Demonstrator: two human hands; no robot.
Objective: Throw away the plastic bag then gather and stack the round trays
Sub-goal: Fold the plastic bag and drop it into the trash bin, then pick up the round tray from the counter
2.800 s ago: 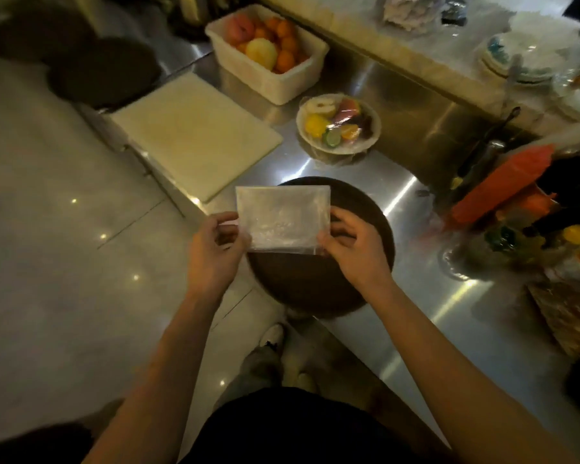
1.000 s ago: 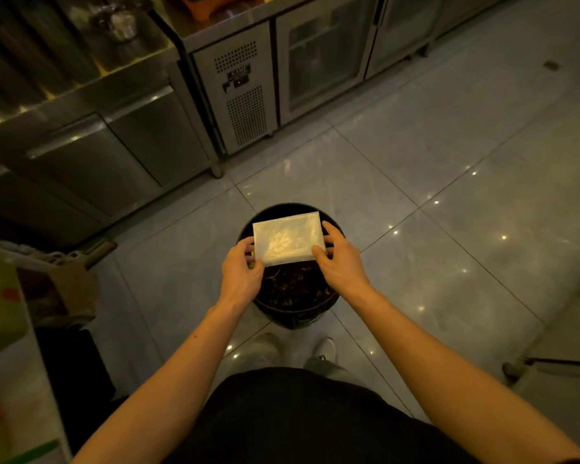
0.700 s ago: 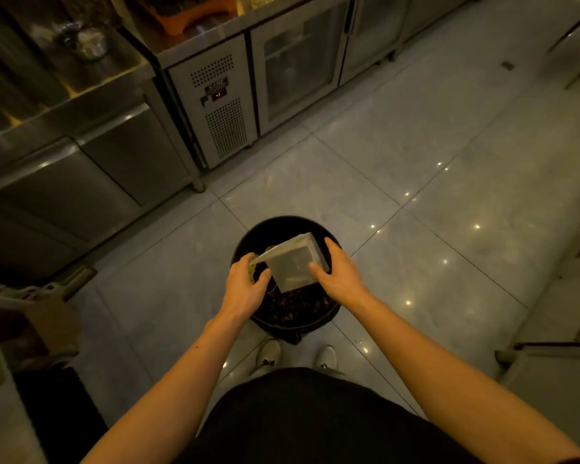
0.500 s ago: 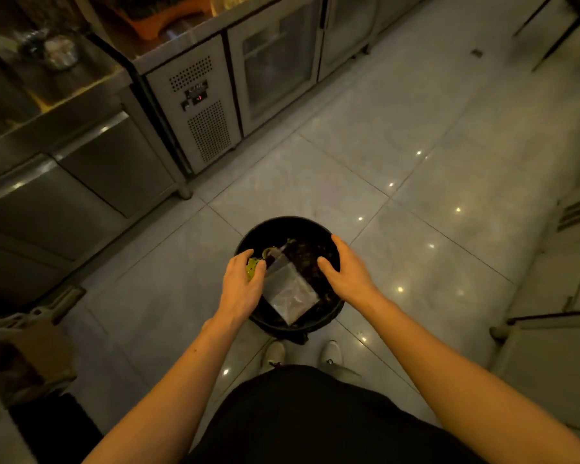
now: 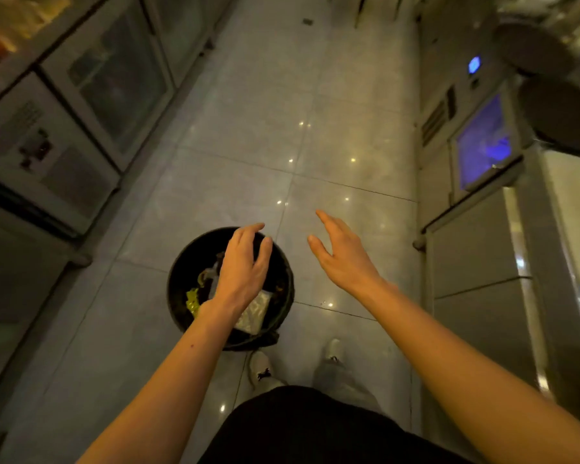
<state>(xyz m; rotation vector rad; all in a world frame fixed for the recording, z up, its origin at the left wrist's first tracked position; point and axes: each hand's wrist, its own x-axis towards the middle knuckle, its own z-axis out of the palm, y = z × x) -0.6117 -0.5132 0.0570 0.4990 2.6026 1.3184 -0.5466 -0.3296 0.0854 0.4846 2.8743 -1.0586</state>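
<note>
Plastic bag [image 5: 253, 311] now lying inside black bin [image 5: 181, 289] on floor, near left; half second ago was dropping from fingers. Left hand [image 5: 243, 267] above bin, fingers spread, empty. Right hand [image 5: 344, 257] right of bin, splayed, empty. View swung toward right-hand counter; two round trays [image 5: 563, 112] visible far right on counter edge. Judgement: disposal step done, tray gathering next.

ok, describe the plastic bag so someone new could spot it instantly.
Find the round black bin on the tiled floor, just ahead of the person's shoes. The plastic bag lies inside, at the near right, partly under the left hand. It is the only pale, flat, crinkled rectangle among dark scraps and yellow-green bits.
</note>
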